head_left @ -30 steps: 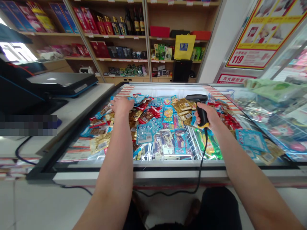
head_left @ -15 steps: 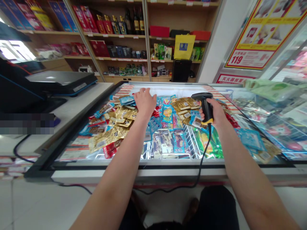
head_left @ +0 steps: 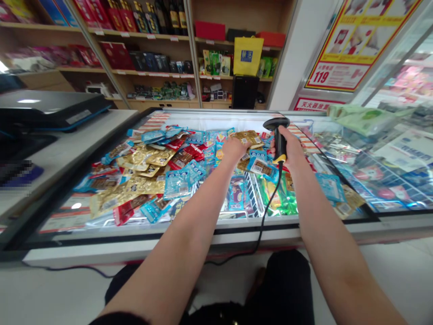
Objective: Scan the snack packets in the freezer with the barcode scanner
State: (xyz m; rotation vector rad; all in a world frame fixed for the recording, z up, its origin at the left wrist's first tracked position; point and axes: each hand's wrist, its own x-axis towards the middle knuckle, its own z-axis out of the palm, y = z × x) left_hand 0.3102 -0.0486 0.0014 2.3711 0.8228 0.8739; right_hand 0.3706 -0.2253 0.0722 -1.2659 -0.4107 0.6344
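My left hand reaches into the pile at the middle of the glass-topped freezer. Its fingers close on the near left edge of a gold snack packet; some fingertips are hidden. In my right hand is a black and yellow barcode scanner, held upright over the packets, its cord hanging toward me. Below the scanner lies a blue snack packet. To the left spreads a heap of gold packets, with blue packets and red packets among them.
A freezer frame edge runs along the front. Wire baskets show inside. A scale stands on the left counter. On the right lie a green bag and more goods under glass. Shelves line the back.
My left hand has moved right, from the blue packets to the gold ones. More blue packets now lie on the left heap. The scanner stays in my right hand. The view has shifted.
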